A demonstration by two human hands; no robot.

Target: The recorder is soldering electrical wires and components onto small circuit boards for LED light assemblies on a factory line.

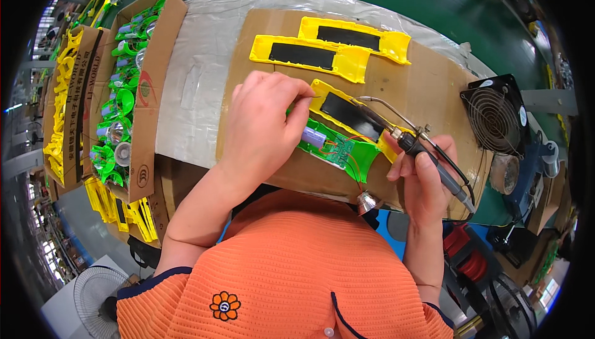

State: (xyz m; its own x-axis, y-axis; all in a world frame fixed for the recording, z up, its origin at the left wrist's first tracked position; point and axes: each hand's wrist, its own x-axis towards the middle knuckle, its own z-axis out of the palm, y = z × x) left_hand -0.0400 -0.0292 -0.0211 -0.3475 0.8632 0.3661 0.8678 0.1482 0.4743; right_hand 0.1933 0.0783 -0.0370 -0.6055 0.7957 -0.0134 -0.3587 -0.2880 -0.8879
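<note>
My left hand (269,119) is closed in a pinch, a thin dark wire just showing at its fingertips, beside the end of a yellow shell half (318,88) with a dark panel in it. In my right hand (427,181) is a soldering iron (411,143) with a thin curved feed tube alongside; its tip lies over that dark panel. Between my hands, against the yellow shell, sits a green shell half (365,160) holding a purple cylindrical cell (315,136) and a green circuit board (338,148). Wires run from it to a small silver reflector lamp (367,202). My left fingers partly cover the green shell.
Two more yellow shell halves (310,57) lie farther back on the cardboard sheet (403,88). At left, a carton (145,134) holds several green lamp assemblies, beside another carton (77,134) of yellow shells. A black fan (494,112) and a blue solder-reel stand (525,181) stand at right.
</note>
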